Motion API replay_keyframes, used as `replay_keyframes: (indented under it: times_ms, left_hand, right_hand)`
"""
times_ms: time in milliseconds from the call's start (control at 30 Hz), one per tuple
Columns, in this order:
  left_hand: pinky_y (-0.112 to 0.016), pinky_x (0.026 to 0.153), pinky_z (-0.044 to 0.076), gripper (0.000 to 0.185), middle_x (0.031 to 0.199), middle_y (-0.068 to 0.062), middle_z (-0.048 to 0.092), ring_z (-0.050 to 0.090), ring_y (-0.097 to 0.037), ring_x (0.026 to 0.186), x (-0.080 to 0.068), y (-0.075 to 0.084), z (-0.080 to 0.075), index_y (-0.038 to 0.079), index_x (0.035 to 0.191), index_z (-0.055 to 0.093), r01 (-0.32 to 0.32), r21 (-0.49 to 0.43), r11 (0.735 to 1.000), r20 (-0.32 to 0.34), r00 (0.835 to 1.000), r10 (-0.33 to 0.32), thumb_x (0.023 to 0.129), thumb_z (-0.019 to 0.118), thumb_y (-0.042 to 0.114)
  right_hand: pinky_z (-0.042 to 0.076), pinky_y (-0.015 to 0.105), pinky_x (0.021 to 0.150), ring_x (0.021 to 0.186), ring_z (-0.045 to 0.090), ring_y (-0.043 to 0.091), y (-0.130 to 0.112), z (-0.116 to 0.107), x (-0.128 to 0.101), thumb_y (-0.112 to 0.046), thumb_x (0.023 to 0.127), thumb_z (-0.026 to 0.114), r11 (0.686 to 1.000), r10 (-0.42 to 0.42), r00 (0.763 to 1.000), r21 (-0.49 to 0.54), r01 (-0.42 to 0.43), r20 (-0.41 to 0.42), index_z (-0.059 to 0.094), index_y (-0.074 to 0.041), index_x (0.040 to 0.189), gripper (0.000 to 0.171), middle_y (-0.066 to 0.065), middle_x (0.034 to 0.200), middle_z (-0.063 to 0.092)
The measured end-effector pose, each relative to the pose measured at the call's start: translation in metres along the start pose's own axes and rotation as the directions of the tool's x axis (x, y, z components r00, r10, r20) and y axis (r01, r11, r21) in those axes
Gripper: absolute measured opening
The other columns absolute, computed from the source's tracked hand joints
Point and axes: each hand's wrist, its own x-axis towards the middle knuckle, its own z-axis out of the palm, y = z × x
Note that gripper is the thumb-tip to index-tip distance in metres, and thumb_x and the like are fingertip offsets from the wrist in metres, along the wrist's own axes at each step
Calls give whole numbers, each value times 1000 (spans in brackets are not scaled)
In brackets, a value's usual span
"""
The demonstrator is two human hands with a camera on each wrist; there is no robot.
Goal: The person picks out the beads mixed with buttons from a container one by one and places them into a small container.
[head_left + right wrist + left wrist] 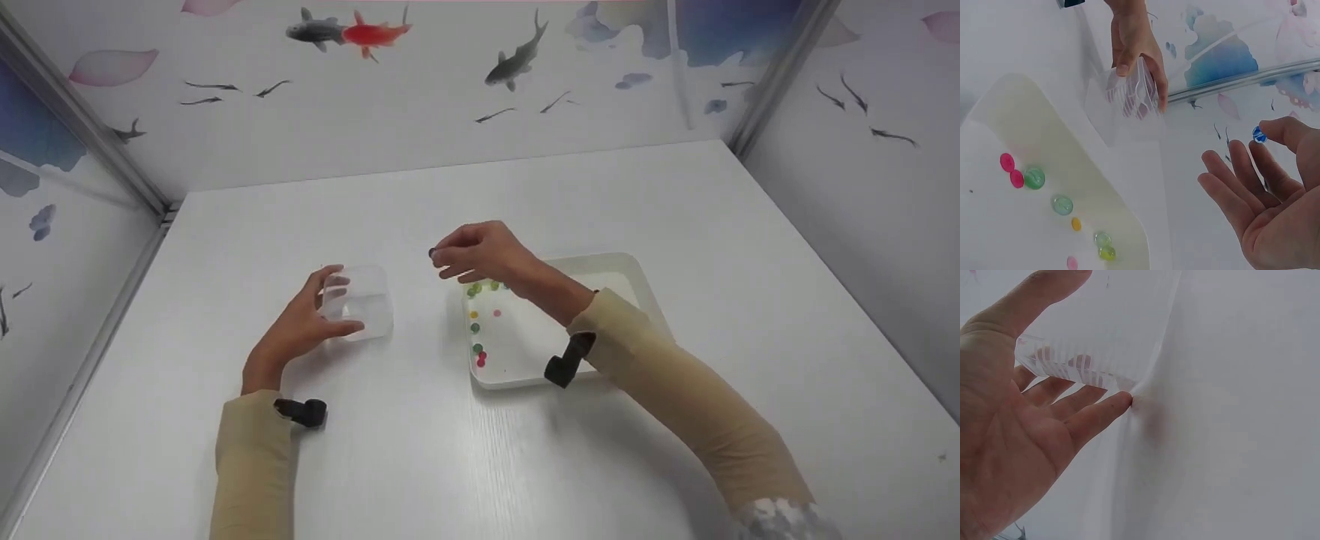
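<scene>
Blue marble point(1259, 134) sits pinched between the thumb and index finger of your right hand point(484, 251) (it reads dark from the head view, plainly blue from the right wrist). The clear container point(373, 300) lies left of that pinch and somewhat nearer your body, with the 2 apart; the marble is round, so no long axis matters. Your left hand point(304, 315) is closer to the container and grips its left side, thumb on the near wall, other fingers on the far. Your right forearm crosses above the white tray point(517, 382), wrist near its far left corner, remaining fingers loosely extended. Coloured beads point(1034, 178) lie inside the tray, on the worktop point(420, 450).
</scene>
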Motion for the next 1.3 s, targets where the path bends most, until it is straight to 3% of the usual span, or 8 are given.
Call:
replay_keyframes:
  times_ms: [533, 933, 1200, 1300]
  left_hand:
    - [-62, 116, 36, 104, 164, -12, 27, 28, -41, 151, 4, 5, 2, 26, 159, 16, 83, 7, 997, -6, 997, -83, 81, 84, 35]
    - [-61, 113, 40, 103, 165, -9, 21, 32, -43, 148, 3, 9, 3, 21, 161, 17, 26, 24, 999, -25, 999, -26, 82, 83, 29]
    - [-62, 112, 40, 99, 169, -6, 13, 32, -45, 148, 3, 6, 3, 26, 161, 21, -23, 52, 998, -38, 999, 25, 83, 83, 28]
    - [-61, 112, 40, 97, 169, -4, 14, 31, -43, 149, 2, 4, 2, 28, 160, 23, -33, 49, 998, -37, 999, 35, 84, 82, 28]
  right_hand:
    - [60, 35, 92, 99, 75, 19, 5, 41, 28, -25, 94, 71, 999, -36, 998, -14, 37, 48, 71, -10, 115, 25, 8, 115, 74]
    - [61, 36, 89, 97, 75, 19, 11, 54, 38, -26, 96, 69, 996, -76, 995, -46, 80, 71, 71, -10, 115, 26, 10, 116, 73]
    - [60, 40, 91, 96, 75, 20, 7, 64, 45, -26, 95, 70, 994, -83, 995, -65, 87, 56, 72, -11, 114, 25, 7, 111, 74]
    - [61, 40, 87, 95, 74, 23, 6, 69, 49, -26, 94, 71, 985, -122, 992, -119, 126, 40, 73, -12, 111, 22, 5, 106, 75]
